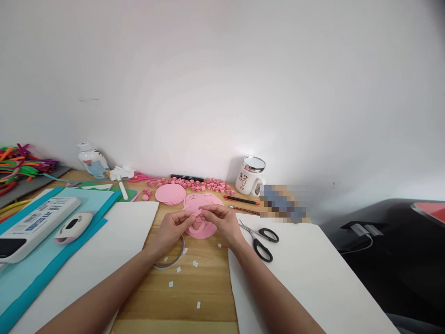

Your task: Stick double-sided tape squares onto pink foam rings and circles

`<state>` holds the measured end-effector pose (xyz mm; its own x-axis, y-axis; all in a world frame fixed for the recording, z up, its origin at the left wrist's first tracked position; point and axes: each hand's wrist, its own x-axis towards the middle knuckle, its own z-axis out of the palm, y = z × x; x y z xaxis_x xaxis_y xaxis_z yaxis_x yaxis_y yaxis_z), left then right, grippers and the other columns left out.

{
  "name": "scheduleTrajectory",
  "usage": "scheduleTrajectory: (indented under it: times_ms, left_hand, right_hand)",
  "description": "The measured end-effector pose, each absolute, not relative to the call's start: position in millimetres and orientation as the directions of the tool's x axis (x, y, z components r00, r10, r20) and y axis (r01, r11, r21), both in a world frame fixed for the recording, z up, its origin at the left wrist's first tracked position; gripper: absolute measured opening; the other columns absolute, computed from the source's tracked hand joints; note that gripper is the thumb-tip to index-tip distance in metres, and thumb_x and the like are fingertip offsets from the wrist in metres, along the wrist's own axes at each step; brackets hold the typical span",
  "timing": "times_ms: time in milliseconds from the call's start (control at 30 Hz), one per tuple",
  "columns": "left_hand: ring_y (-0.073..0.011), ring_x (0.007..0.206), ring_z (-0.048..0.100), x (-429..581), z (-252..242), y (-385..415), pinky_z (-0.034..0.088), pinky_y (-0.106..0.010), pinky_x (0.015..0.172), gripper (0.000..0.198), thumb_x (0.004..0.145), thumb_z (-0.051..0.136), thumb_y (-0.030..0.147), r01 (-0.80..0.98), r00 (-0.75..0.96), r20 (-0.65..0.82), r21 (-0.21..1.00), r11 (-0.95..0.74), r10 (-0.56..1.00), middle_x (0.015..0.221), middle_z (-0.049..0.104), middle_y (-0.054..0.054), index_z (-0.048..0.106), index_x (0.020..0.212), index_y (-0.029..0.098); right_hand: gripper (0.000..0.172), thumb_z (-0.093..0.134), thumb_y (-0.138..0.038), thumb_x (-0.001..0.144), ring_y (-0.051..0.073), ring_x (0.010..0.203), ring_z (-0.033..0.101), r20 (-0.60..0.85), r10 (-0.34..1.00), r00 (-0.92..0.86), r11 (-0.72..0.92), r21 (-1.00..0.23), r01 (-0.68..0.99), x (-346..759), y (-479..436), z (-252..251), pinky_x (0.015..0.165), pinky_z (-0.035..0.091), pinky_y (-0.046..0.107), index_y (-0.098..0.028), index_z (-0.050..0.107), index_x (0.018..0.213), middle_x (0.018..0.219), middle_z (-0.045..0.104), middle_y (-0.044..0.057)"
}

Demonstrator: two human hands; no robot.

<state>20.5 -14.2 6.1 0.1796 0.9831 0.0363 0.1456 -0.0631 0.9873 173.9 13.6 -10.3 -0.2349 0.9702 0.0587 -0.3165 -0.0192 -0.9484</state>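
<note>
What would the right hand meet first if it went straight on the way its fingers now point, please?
The right hand points left, so it would probably meet the left hand first. Their fingertips are nearly touching where both pinch the pink paper, though depth is unclear.

Craft desk: scissors point(261, 240), pipe cleaners point(21, 164)

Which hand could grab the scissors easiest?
Probably the right hand: the scissors lie just beside it, while the left hand sits on the far side, over the tape roll.
</note>
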Motion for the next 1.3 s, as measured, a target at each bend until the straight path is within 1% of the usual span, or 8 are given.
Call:
scheduleTrajectory:
  times_ms: [100, 400, 600, 667, 867, 967, 1167, 1300]
  left_hand:
    - [-0.0132, 0.062, 0.054, 19.9, 4.3, -13.4, 0.044, -0.021, 0.056, 0.022, 0.075, 0.054, 0.034, 0.141, 0.171, 0.044, 0.988, -0.068, 0.984, 0.064, 0.060, -0.002, 0.063, 0.068, 0.014]
    - [-0.0134, 0.062, 0.053, 21.1, 7.9, -14.5, 0.044, -0.021, 0.056, 0.023, 0.074, 0.055, 0.035, 0.149, 0.196, 0.026, 0.987, -0.055, 0.980, 0.064, 0.060, -0.002, 0.064, 0.070, 0.015]
    - [-0.0135, 0.062, 0.054, 20.7, 5.6, -13.9, 0.043, -0.021, 0.056, 0.022, 0.073, 0.056, 0.035, 0.127, 0.173, 0.029, 0.991, -0.051, 0.984, 0.064, 0.061, -0.002, 0.064, 0.071, 0.015]
    - [-0.0132, 0.061, 0.054, 20.3, 4.5, -13.5, 0.043, -0.021, 0.056, 0.020, 0.073, 0.057, 0.033, 0.108, 0.171, 0.031, 0.993, -0.050, 0.985, 0.064, 0.061, -0.002, 0.065, 0.074, 0.015]
    - [-0.0135, 0.062, 0.054, 20.6, 5.6, -14.0, 0.042, -0.021, 0.056, 0.021, 0.073, 0.057, 0.033, 0.132, 0.175, 0.017, 0.990, -0.041, 0.984, 0.064, 0.062, -0.002, 0.066, 0.077, 0.014]
    - [-0.0141, 0.064, 0.055, 21.0, 6.9, -14.6, 0.043, -0.022, 0.057, 0.023, 0.073, 0.057, 0.034, 0.137, 0.174, 0.003, 0.990, -0.027, 0.985, 0.066, 0.062, -0.003, 0.066, 0.081, 0.014]
    - [-0.0142, 0.063, 0.055, 21.3, 7.8, -14.3, 0.044, -0.022, 0.057, 0.023, 0.072, 0.058, 0.036, 0.139, 0.174, 0.010, 0.990, -0.035, 0.985, 0.063, 0.061, -0.002, 0.064, 0.070, 0.015]
    - [-0.0151, 0.063, 0.055, 21.1, 7.2, -13.6, 0.044, -0.023, 0.057, 0.024, 0.071, 0.058, 0.038, 0.149, 0.162, 0.015, 0.988, -0.039, 0.987, 0.064, 0.062, -0.003, 0.065, 0.073, 0.015]
  right_hand:
    - [0.023, 0.069, -0.029, 0.061, 0.015, 0.067, 0.063, 0.063, 0.964, -0.257, -0.024, -0.947, -0.321, 174.1, 13.4, -10.0, 0.071, 0.049, 0.030, -0.016, 0.067, 0.079, 0.071, 0.068, 0.004]
    - [0.021, 0.074, -0.028, 0.054, 0.012, 0.055, 0.059, 0.077, 0.968, -0.240, -0.005, -0.946, -0.323, 173.7, 13.5, -11.2, 0.060, 0.049, 0.025, -0.016, 0.062, 0.066, 0.059, 0.065, 0.000]
    - [0.024, 0.069, -0.032, 0.061, 0.015, 0.067, 0.062, 0.075, 0.964, -0.254, -0.010, -0.948, -0.317, 174.6, 14.0, -12.2, 0.071, 0.049, 0.030, -0.016, 0.067, 0.079, 0.073, 0.068, 0.004]
    - [0.023, 0.069, -0.031, 0.061, 0.015, 0.067, 0.062, 0.077, 0.962, -0.264, -0.013, -0.946, -0.325, 174.5, 13.7, -11.4, 0.072, 0.049, 0.030, -0.016, 0.067, 0.079, 0.074, 0.068, 0.004]
    - [0.019, 0.073, -0.027, 0.055, 0.011, 0.055, 0.059, 0.072, 0.966, -0.249, -0.016, -0.943, -0.333, 173.4, 12.8, -9.6, 0.060, 0.048, 0.025, -0.015, 0.063, 0.067, 0.060, 0.064, 0.000]
    - [0.020, 0.075, -0.026, 0.054, 0.011, 0.054, 0.058, 0.086, 0.967, -0.238, 0.009, -0.951, -0.310, 173.4, 13.0, -10.0, 0.057, 0.047, 0.024, -0.016, 0.063, 0.066, 0.058, 0.063, -0.001]
    - [0.019, 0.068, -0.029, 0.062, 0.014, 0.067, 0.061, 0.111, 0.959, -0.261, 0.032, -0.957, -0.288, 173.5, 12.8, -11.1, 0.068, 0.048, 0.028, -0.017, 0.067, 0.077, 0.075, 0.067, 0.003]
    - [0.022, 0.069, -0.030, 0.060, 0.015, 0.066, 0.062, 0.102, 0.960, -0.262, 0.021, -0.955, -0.296, 172.9, 13.0, -11.6, 0.068, 0.049, 0.029, -0.017, 0.066, 0.078, 0.073, 0.068, 0.003]
